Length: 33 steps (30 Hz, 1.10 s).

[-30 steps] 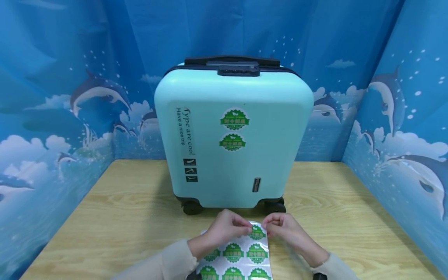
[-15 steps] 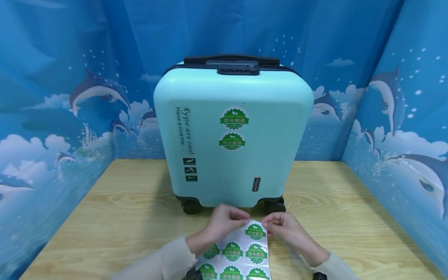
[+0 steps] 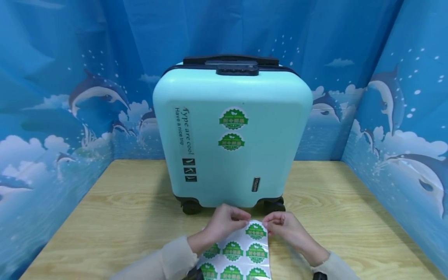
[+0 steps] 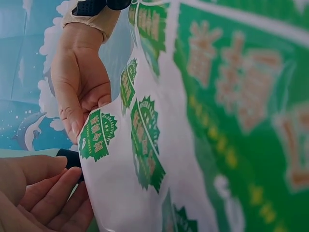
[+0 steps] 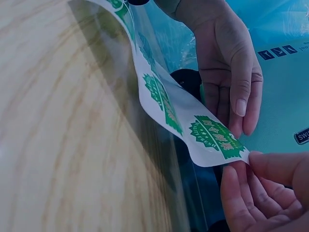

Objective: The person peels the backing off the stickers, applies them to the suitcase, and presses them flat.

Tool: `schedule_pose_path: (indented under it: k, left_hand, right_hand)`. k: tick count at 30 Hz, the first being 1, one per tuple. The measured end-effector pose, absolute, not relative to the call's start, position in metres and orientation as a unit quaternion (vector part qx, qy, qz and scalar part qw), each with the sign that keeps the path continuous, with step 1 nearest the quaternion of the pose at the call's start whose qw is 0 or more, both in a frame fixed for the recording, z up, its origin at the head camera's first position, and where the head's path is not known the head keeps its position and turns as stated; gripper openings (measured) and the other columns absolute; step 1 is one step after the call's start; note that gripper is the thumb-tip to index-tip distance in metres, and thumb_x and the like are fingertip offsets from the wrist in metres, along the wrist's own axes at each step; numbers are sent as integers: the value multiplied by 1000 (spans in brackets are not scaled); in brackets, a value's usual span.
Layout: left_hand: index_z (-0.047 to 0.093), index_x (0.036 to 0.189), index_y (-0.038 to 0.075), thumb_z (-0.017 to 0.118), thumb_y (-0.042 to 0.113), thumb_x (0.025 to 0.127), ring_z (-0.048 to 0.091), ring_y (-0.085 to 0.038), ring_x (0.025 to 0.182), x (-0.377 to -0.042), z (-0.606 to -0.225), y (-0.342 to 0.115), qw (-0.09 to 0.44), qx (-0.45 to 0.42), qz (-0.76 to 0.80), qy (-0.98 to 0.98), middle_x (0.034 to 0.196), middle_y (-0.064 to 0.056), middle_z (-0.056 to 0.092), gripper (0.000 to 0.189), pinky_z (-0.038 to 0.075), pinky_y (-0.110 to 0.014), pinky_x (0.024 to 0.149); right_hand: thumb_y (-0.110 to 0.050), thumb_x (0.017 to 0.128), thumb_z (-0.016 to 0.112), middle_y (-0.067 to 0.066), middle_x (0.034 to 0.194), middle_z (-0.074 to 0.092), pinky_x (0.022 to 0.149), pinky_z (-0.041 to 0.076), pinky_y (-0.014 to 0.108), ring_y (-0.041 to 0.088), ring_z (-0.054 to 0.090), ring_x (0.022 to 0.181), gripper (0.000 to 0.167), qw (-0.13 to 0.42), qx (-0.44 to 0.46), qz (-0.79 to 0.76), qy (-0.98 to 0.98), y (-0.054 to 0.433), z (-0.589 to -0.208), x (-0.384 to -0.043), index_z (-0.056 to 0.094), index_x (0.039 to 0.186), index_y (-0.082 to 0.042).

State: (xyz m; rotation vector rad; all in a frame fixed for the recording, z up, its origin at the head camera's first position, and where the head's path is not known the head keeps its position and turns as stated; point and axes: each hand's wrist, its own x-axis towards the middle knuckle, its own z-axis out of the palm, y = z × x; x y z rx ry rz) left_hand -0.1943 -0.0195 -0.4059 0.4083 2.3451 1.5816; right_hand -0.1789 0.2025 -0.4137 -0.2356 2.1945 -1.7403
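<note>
A white sheet of round green stickers [image 3: 232, 251] rises in front of the suitcase, its near part running out of the head view. My right hand [image 3: 292, 235] pinches its upper right corner between thumb and fingers; the right wrist view shows this corner sticker [image 5: 217, 137] beside the thumb. At the sheet's top edge is my left hand [image 3: 221, 227], thumb and fingers close to the paper. In the left wrist view its fingers [image 4: 58, 195] lie beside the edge without a visible grip on it. A mint-green suitcase [image 3: 210, 175] stands upright behind, bearing two green stickers [image 3: 233, 118] one above the other.
The suitcase stands on black wheels [image 3: 191, 207] on a wood-grain table [image 3: 136, 217]. A blue curtain [image 3: 140, 35] printed with dolphins and clouds encloses the table at the back and both sides.
My left hand has shifted slightly up and back, from over the corner sticker to the sheet's top edge. My right hand keeps its pinch on the corner; the suitcase has not moved.
</note>
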Motion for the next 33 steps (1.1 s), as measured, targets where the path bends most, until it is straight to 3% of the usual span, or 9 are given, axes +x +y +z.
schedule_pose_path:
  k: [33]
  left_hand:
    - [75, 92, 13, 76, 14, 78, 63, -4, 71, -195, -407, -11, 130, 185, 498, 837, 83, 6, 72, 14, 53, -21, 65]
  right_hand:
    - [-10, 89, 63, 13, 88, 69, 72, 54, 28, 18, 65, 77, 23, 154, -104, -599, 779, 204, -412, -179, 61, 101, 9]
